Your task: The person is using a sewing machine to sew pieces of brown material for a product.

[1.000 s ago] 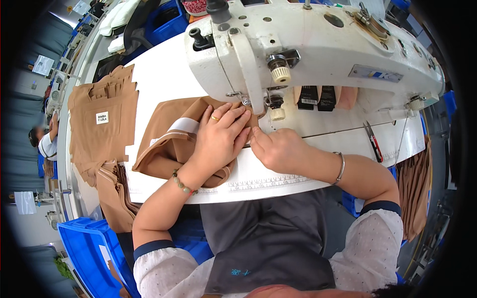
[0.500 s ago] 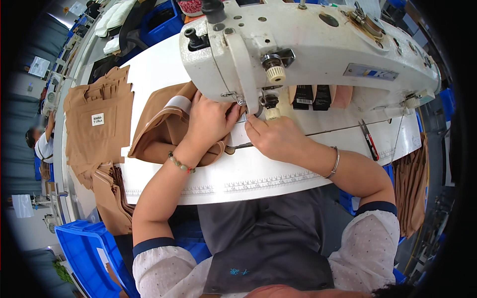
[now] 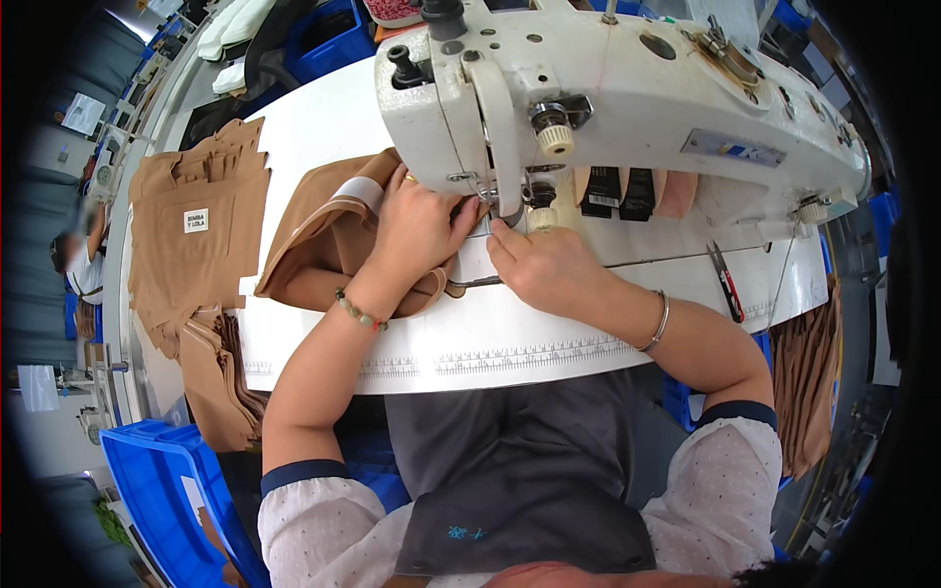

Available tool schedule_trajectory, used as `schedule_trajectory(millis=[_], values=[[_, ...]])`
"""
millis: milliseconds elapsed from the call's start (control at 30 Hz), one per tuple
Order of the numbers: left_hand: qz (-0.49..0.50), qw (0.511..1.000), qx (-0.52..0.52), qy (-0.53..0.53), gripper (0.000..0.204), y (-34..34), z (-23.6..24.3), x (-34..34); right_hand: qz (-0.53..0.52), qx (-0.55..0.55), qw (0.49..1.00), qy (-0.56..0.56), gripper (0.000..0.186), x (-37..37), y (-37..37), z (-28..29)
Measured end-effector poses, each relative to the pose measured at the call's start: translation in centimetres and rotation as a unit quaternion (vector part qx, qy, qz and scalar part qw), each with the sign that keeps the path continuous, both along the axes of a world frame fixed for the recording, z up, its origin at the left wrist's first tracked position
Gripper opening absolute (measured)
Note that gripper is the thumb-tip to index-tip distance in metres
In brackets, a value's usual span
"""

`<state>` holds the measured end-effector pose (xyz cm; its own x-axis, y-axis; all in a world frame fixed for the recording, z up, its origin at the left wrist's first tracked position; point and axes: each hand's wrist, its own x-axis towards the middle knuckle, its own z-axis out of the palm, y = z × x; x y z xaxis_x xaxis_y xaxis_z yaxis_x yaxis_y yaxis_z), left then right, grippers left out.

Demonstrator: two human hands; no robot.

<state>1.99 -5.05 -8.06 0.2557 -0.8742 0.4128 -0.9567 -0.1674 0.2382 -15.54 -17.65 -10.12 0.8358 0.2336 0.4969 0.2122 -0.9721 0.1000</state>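
Brown fabric [image 3: 319, 211], folded into a loose open shape with a pale strip along one edge, lies under the head of a white sewing machine [image 3: 608, 78]. Gripping its edge beside the needle area is my left hand [image 3: 417, 227], thumb and fingers drawn together and fingertips partly hidden. Just right of the presser area, my right hand [image 3: 541, 267] has its fingers closed in a pinch. Whatever sits between those fingertips is hidden. The needle itself is too small to make out.
Stacked brown fabric pieces [image 3: 162, 245] lie at the left, more brown folds [image 3: 221, 392] below them. Red-and-black thread snips [image 3: 725, 279] rest right of my right forearm. Black labels [image 3: 637, 194] lie under the machine arm. A blue bin [image 3: 162, 490] stands lower left; another person [image 3: 86, 265] sits far left.
The whole view has shifted slightly. Both hands stay beside the needle area, and the brown fabric keeps nearly the same shape and place under the machine.
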Motion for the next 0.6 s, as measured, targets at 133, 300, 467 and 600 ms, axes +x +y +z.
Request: schedule_trajectory(millis=[133,300,467,600], values=[[-0.004,0.999,-0.043,-0.001,0.015,-0.2,-0.2,-0.1,0.000,0.009,1.000,-0.012,0.024,-0.1,0.0,-0.1],[0.007,0.999,-0.029,-0.021,0.015,-0.1,-0.5,-0.4,-0.005,0.000,1.000,0.005,0.024,-0.4,-0.1,0.1],[0.025,0.999,-0.019,-0.018,0.018,0.0,-0.5,-0.5,-0.001,-0.004,1.000,0.010,0.024,-0.3,0.0,0.1],[0.052,0.998,0.001,-0.045,0.022,0.8,-0.9,-0.6,0.001,-0.001,1.000,-0.027,0.019,-0.2,0.0,0.1]])
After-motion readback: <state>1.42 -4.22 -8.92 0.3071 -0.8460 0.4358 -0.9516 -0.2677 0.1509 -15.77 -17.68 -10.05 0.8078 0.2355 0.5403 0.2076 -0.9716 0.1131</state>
